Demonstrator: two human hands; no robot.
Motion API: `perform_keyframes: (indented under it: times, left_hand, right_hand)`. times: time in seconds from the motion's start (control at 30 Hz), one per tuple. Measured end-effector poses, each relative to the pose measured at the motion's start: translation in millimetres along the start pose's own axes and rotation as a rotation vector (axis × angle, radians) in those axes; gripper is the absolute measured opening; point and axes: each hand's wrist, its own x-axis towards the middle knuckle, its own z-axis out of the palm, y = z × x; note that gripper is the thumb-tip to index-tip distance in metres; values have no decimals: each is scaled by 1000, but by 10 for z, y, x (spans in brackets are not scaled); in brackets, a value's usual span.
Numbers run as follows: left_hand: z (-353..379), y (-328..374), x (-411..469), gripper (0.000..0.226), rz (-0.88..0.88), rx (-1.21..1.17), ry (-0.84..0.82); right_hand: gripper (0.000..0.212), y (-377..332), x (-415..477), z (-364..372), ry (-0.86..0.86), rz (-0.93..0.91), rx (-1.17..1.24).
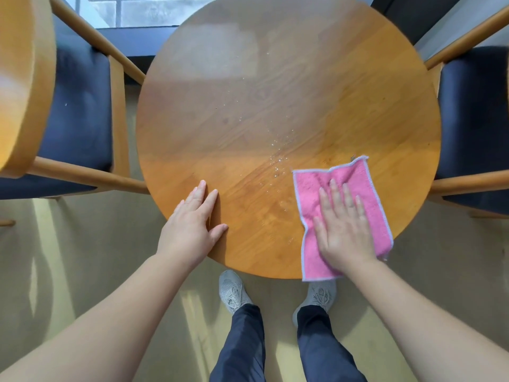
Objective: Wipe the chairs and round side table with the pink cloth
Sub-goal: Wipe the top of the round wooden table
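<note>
1. The pink cloth (pixel 341 205) is spread flat on the near right part of the round side table (pixel 248 106); its nearest corner hangs just past the table's edge; its pale stitched border is visible all round.
2. The right hand (pixel 344 230) is laid palm-down on the cloth, fingers straight and slightly apart, not clamped on anything; this flat press is judged to keep the whole cloth against the wood so that it can be slid as a pad.
3. The left hand (pixel 194 224) is rested at the near left rim, fingers extended and close together on the top, thumb spread along the edge; nothing is gripped; the placement is judged to steady the table, or the body, against the push of the wiping hand.
4. Small water droplets (pixel 275 161) are scattered in a line up the middle, just left of the cloth; that strip is judged not yet wiped.
5. A wooden armchair with a dark seat cushion (pixel 80 111) stands to the left and another armchair (pixel 473 119) to the right, both close against the table.
6. No brand, label or writing can be read on the cloth, the furniture or the grey shoes (pixel 234 290).
</note>
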Motion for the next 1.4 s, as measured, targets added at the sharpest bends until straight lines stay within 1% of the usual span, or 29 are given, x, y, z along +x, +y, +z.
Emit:
perform_keyframes:
  times: [0.13,0.23,0.3,0.4,0.57,0.73,0.87,1.23,1.33,1.4]
  left_hand:
    - [-28,-109,-40,73,-23,29,32]
    - [-47,-223,-67,70,-20,41,20]
    - [-53,-282,-64,70,-8,24,3]
    - [-33,-319,-26,71,10,-12,-16]
    - [-9,-330,-18,70,12,-56,-4]
    - [-2,-336,-16,71,18,-71,9]
    - [-16,-337,-12,71,16,-86,-12]
    - [-116,-441,-9,65,75,-146,-39]
    - [-168,-495,-5,61,84,-132,-34]
    - [-192,-539,6,59,68,-93,6]
  right_hand:
    - [68,152,658,-285,23,186,38]
    - [66,149,1203,-424,67,237,26]
    - [64,110,1487,-489,71,224,13]
    - [63,5,1781,-567,59,147,-18]
    - [63,-262,1930,-591,25,18,-74]
    - [69,-497,1675,-518,9,-152,-83]
    - [67,-695,1226,-324,2,-244,-68]
    - [61,-1056,-112,219,-8,-263,-88]
    - [60,-1105,-281,309,-4,-280,-93]
    - [61,-1089,-292,324,6,-283,-97]
